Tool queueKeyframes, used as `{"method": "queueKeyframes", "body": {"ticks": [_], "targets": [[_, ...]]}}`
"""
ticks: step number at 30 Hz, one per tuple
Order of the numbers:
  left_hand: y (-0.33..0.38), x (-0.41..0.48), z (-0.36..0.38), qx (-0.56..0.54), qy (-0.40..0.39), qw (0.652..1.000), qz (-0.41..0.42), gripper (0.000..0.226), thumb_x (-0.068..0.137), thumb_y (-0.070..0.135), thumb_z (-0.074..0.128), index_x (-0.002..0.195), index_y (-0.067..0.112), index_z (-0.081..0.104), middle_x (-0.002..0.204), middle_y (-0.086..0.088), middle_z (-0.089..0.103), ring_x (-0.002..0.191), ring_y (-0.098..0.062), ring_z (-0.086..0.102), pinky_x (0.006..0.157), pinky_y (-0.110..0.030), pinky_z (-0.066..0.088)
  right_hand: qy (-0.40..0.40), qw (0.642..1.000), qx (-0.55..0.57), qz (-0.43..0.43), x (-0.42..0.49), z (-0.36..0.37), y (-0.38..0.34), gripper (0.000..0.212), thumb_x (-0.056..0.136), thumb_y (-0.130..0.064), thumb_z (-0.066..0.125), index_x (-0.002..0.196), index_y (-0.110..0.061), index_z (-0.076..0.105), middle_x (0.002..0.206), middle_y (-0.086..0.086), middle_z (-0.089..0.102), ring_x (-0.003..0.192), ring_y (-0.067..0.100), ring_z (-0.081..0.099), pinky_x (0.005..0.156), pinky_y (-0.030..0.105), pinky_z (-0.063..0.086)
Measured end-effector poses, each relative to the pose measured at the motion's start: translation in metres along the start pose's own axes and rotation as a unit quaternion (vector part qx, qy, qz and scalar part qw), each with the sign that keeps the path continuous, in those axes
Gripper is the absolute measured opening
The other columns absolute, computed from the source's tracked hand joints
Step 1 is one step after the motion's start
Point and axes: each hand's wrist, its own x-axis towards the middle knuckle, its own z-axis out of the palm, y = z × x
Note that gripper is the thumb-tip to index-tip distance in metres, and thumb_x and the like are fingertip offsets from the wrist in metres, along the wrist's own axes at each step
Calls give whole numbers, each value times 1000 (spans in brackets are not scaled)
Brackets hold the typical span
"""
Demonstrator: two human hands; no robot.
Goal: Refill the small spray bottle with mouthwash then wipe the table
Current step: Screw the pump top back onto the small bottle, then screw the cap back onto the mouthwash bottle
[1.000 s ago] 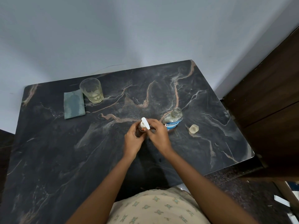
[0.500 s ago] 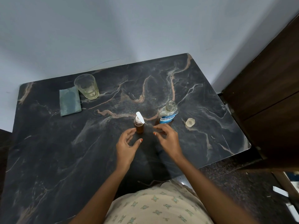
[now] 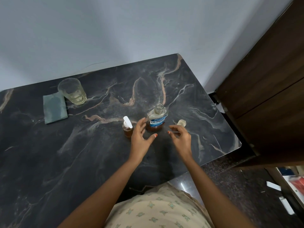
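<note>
Refill: spray bottle (image 3: 127, 129) is standing closed, apparently filled.
Waiting: uncapped mouthwash bottle (image 3: 156, 120); far-left cloth (image 3: 55, 109).
Hands: left hand (image 3: 141, 139), right hand (image 3: 181, 139) are hovering loose, empty.

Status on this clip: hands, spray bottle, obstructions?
Left hand, right hand open, empty. Spray bottle upright, sprayer on. Mouthwash bottle uncapped, cap beside it. Nothing blocking.

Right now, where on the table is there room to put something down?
The big near-left part of the table, in front of the green cloth and left of the left hand, is bare. So is the far strip between the glass and the mouthwash bottle. It is crowded in the middle: spray bottle, mouthwash bottle, cap and right hand sit close together.
</note>
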Motion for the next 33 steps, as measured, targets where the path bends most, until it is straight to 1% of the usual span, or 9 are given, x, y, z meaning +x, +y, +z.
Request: {"method": "queueKeyframes", "body": {"ticks": [7,12,16,21,23,26,27,30,33], "targets": [[4,27,10,6,26,1000,-1,74,71,-4,72,134,11,35,132,3,41,113,2,45,95,-7,35,97,992,-61,44,29,-14,24,35,74,4,69,107,2,59,112,20,55,105,31,53,91,33,44],[10,39,14,-19,22,1000,2,61,72,-1,72,123,21,47,125,5,53,117,-9,51,100,-24,40,76,989,-76,105,43,-15,37,51,74,0,71,121,2,51,123,19,48,117,31,46,100,41,41],[14,41,18,-8,19,1000,11,53,71,5,74,106,38,53,108,15,62,105,-4,58,90,-25,47,58,989,-67,116,48,-14,41,40,75,-2,71,112,0,56,117,18,52,112,31,50,95,43,45],[14,44,20,-9,31,999,9,52,69,5,75,99,43,55,102,15,64,100,-4,61,88,-25,47,42,991,-73,107,50,-14,42,32,75,-2,71,105,-2,60,109,16,59,106,31,52,91,45,46],[13,44,20,-9,31,999,7,51,69,6,75,98,44,56,102,15,64,100,-5,61,90,-29,48,21,994,-59,87,50,-14,37,32,73,1,71,103,0,60,107,17,60,101,32,56,89,39,48],[11,44,20,-4,30,999,11,52,69,4,75,98,44,57,102,12,66,101,-9,62,93,-36,49,-5,998,-42,44,49,-15,22,34,70,3,73,102,-1,62,104,15,61,90,21,58,75,5,43],[11,44,19,-3,31,999,12,52,69,4,75,98,43,57,103,10,66,101,-11,62,93,-38,48,-12,999,-42,27,49,-16,15,34,69,3,73,102,-3,62,103,12,62,88,17,57,72,1,40],[11,45,19,-6,30,1000,6,52,68,4,76,99,42,57,105,4,67,102,-15,62,95,-43,48,-35,997,-44,-46,49,-21,-12,35,69,3,73,102,-4,62,100,5,59,87,12,55,77,1,40],[11,45,19,-2,34,999,5,52,68,6,76,96,45,58,104,3,67,101,-16,63,93,-45,48,-41,988,-78,-128,51,-28,-38,34,70,6,70,102,1,61,101,12,59,89,16,56,82,12,44]]}}
